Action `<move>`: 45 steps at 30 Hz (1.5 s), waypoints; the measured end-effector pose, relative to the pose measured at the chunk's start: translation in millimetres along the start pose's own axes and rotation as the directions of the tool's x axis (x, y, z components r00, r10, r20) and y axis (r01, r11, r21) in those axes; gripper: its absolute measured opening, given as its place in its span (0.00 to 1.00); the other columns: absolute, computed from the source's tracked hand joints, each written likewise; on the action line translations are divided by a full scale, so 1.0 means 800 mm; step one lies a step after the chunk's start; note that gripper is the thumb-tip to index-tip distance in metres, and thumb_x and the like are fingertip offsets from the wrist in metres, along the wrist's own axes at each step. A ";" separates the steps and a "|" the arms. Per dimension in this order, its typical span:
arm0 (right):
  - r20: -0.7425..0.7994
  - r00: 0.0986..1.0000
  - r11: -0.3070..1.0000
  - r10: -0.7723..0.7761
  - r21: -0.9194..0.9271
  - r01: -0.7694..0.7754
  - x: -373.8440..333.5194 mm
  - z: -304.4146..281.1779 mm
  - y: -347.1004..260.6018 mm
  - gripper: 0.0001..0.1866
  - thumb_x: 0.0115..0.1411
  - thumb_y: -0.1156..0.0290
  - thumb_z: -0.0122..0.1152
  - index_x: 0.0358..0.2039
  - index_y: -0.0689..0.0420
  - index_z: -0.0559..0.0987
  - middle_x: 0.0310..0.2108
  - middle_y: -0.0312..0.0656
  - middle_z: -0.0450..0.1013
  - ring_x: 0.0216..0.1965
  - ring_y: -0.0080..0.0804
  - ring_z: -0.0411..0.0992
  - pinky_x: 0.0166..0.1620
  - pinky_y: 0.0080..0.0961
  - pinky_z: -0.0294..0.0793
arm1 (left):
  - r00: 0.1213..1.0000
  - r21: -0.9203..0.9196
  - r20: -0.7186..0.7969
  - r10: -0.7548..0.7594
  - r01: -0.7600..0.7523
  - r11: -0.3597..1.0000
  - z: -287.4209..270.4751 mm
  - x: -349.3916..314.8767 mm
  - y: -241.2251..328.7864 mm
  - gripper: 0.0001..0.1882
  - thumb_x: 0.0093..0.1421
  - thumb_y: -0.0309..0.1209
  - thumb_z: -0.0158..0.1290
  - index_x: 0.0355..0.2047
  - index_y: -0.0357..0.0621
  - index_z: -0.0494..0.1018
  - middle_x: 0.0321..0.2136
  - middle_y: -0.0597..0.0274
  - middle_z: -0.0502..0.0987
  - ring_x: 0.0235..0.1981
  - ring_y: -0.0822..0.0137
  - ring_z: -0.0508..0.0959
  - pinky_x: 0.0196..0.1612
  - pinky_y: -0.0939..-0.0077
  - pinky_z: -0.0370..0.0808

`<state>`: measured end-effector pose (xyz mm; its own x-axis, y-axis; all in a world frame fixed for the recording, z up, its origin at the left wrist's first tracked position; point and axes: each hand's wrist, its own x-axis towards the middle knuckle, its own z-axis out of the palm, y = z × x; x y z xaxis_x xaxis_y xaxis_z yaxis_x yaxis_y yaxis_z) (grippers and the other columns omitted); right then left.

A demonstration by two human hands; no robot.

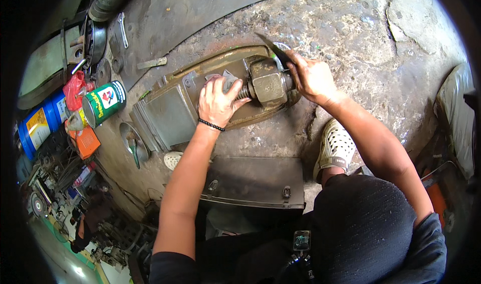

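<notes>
A large, worn machine vise (168,114) lies on the floor in front of me. Its threaded screw (244,92) runs into a heavy square block (270,88) at the right end. My left hand (216,103) rests over the screw, thumb against it, with the fingers closed on a grey rag (230,78). In my right hand (316,81), at the far side of the block, is a dark, flat, pointed blade-like tool (269,44), its tip aimed up and left. The exact kind of tool is unclear, and part of it is hidden by my fingers.
A closed metal toolbox (255,181) sits between me and the vise. To the left are a metal bowl (143,151) with a brush-like handle, a green can (104,103), a blue bucket (37,128) and an orange box (86,141). Beyond lie a wrench (123,29) and sheet metal (210,13).
</notes>
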<state>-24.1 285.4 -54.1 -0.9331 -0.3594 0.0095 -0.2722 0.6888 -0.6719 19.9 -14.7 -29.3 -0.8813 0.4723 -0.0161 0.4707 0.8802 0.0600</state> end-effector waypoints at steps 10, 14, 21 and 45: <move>0.143 0.984 0.995 0.104 -0.005 -0.104 0.010 -0.006 0.000 0.15 0.76 0.60 0.48 0.45 0.60 0.73 0.20 0.56 0.75 0.25 0.62 0.77 0.30 0.54 0.76 | 0.977 -0.058 0.107 0.182 -0.177 0.982 -0.024 0.031 -0.013 0.23 0.57 0.55 0.64 0.48 0.61 0.79 0.39 0.58 0.73 0.39 0.54 0.79 0.37 0.57 0.82; 0.155 0.982 0.993 0.113 0.011 -0.116 0.010 -0.005 0.003 0.15 0.75 0.60 0.48 0.42 0.60 0.74 0.20 0.58 0.75 0.25 0.63 0.77 0.31 0.55 0.76 | 0.968 -0.120 0.138 0.210 -0.194 0.974 -0.025 0.033 -0.016 0.23 0.58 0.54 0.64 0.48 0.58 0.78 0.38 0.58 0.72 0.37 0.54 0.80 0.37 0.57 0.83; 0.102 0.990 0.995 0.096 0.020 -0.098 0.009 -0.008 -0.001 0.15 0.75 0.60 0.49 0.44 0.60 0.75 0.21 0.57 0.76 0.26 0.61 0.77 0.31 0.53 0.77 | 0.975 -0.133 0.105 0.193 -0.179 0.975 -0.028 0.035 -0.012 0.24 0.57 0.54 0.65 0.48 0.56 0.79 0.39 0.58 0.73 0.40 0.54 0.80 0.38 0.58 0.83; -0.038 0.777 0.777 0.628 0.090 -0.623 -0.140 -0.108 0.127 0.22 0.68 0.59 0.65 0.49 0.68 0.77 0.40 0.60 0.81 0.43 0.53 0.81 0.48 0.41 0.78 | 0.931 -0.440 0.364 0.033 0.140 0.887 -0.091 -0.053 0.091 0.26 0.63 0.38 0.62 0.61 0.51 0.74 0.43 0.58 0.80 0.47 0.54 0.80 0.50 0.57 0.76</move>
<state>32.2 449.9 -60.0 -0.9051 0.1774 -0.3864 0.3915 0.7021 -0.5947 88.7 25.7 48.3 -0.7893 0.4853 -0.3761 0.2752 0.8273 0.4898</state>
